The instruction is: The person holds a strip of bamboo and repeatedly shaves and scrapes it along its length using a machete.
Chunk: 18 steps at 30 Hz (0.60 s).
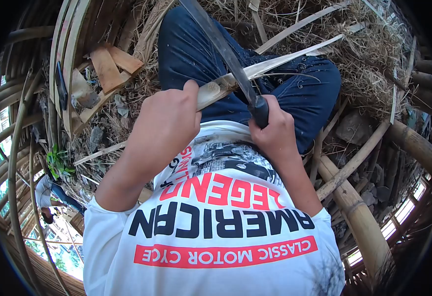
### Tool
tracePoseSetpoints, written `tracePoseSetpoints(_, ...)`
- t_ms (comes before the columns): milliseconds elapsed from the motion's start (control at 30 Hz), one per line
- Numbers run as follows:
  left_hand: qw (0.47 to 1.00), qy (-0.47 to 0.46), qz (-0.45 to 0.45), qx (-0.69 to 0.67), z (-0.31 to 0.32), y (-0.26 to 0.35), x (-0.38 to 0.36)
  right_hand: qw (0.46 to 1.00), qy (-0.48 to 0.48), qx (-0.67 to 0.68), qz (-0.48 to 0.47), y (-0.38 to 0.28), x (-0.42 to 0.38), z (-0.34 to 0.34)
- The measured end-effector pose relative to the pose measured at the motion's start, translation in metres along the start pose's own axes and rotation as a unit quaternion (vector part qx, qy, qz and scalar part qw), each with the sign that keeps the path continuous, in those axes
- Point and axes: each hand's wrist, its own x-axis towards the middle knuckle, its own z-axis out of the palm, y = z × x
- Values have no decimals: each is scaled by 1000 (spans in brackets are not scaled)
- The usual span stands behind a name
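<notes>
My left hand [169, 118] is closed around the near end of a pale split bamboo strip [285, 59], which slants up to the right over my lap. In my right hand [277, 126] is the black handle of a long knife [225, 54]. Its dark blade points up and to the left, crossing the strip just beyond my left hand and touching or nearly touching it. A thin curled shaving [295, 75] arcs beside the strip. Small shavings dot my dark blue trousers [188, 54].
Fibrous shavings [359, 54] cover the ground ahead. Wood blocks [110, 69] and a phone [61, 86] lie at left, near curved bamboo slats [70, 59]. A thick bamboo pole [354, 207] and stones [356, 128] are at right. Another person [53, 192] is at far left.
</notes>
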Motion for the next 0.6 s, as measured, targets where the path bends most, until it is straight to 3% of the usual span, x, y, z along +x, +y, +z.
tracePoseSetpoints(233, 999, -21, 15, -31, 1, -10, -5, 997, 42, -60, -7, 11, 1, -1)
tracePoseSetpoints(367, 999, -39, -3, -34, -13, -13, -14, 985, 85, -66, 133, 60, 20, -27)
tracePoseSetpoints(600, 995, -51, -3, -84, -8, -9, -1, 986, 135, -30, 97, 20, 15, -36)
